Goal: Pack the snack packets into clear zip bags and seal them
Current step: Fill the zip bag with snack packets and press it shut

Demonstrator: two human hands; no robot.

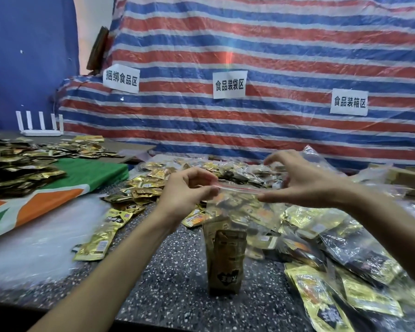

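Sealing step — clear zip bag (235,207), snack packets (225,259) inside, is held upright over table (173,271), strip pinched at both ends by left hand (187,188) and right hand (304,183) — next, strip likely to be pressed shut end-to-end.

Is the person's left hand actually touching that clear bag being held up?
Touching. The head view shows the left hand pinching the left end of the clear zip bag along its top edge.

Clear zip bag (228,207) stood upright, red-lined zip strip on top pulled taut & level. Inside it, gold-brown snack packets (225,259) upright at btm. Loose gold packets (141,188) heaped left of & behind bag; filled clear bags (345,250) piled just right of it.
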